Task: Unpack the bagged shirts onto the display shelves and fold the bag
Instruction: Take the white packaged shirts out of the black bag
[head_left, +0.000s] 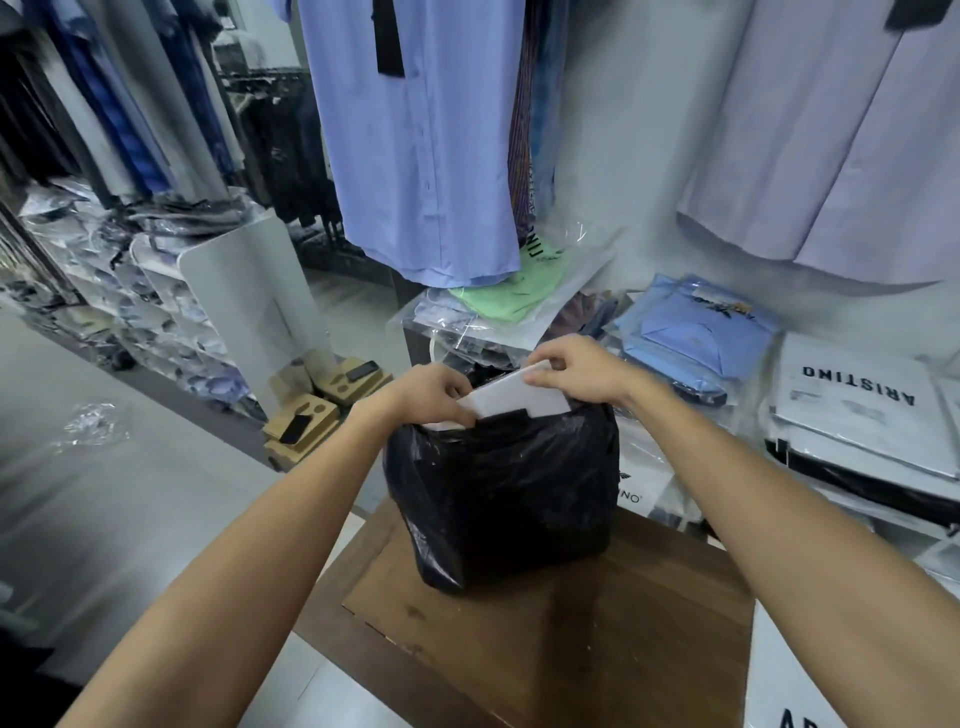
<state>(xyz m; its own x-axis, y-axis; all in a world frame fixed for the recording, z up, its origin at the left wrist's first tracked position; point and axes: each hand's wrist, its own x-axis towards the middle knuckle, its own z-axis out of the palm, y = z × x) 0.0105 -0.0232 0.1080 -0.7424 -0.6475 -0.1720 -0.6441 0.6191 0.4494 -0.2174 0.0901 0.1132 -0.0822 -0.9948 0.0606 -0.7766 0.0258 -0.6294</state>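
Both hands at the mouth of the black bag on the table, centre frame, left hand and right hand pinching the white packed shirt; best lifted straight up, evenly, so the plastic doesn't snag.

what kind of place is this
Most likely a clothing shop or its stockroom: hanging blue shirt, packaged folded shirts stacked on shelves, and branded Aristino packs beside the black bag.

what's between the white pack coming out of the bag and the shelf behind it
Nothing visible blocks it. Both hands, left hand and right hand, grip the white pack above the black bag. The shelf beyond already holds bagged shirts.
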